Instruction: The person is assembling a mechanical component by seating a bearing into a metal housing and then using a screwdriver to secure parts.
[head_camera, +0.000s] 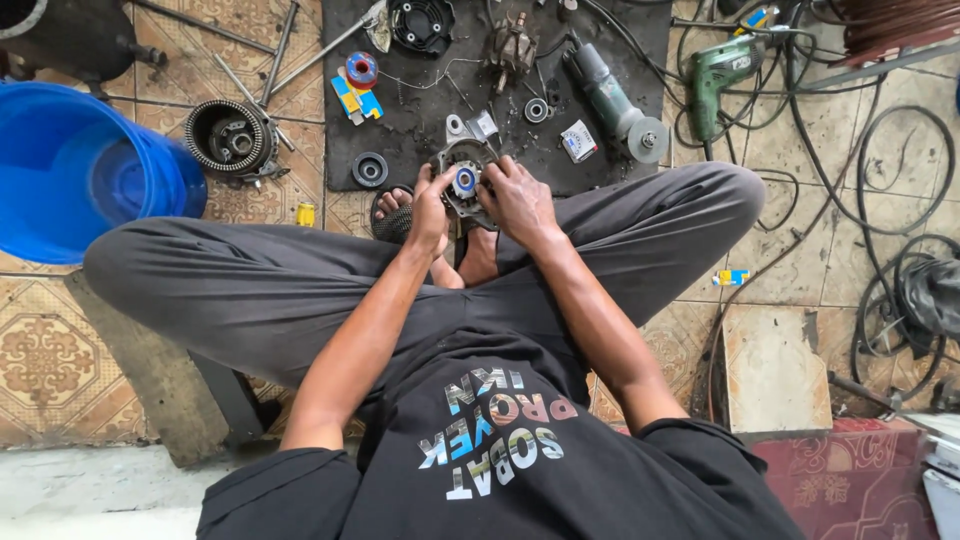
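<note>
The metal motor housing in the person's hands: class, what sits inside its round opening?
A blue-centred bearing sits inside the metal motor housing. The left hand and right hand cover its lower half, hiding anything there.

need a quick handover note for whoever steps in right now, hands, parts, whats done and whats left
Left hand: grip on the left side of the round grey metal motor end housing, thumb by its blue-centred bearing.
Right hand: grip on the housing's right side.
Housing sits over the person's feet, at the near edge of the black rubber mat.
Nearby: wound stator ring on the tiles to the left, spare black bearing and green angle grinder on the mat.
Done: motor is apart, bearing sits in the housing.
Left: whether the bearing is fully seated cannot be told; other parts lie loose.
</note>
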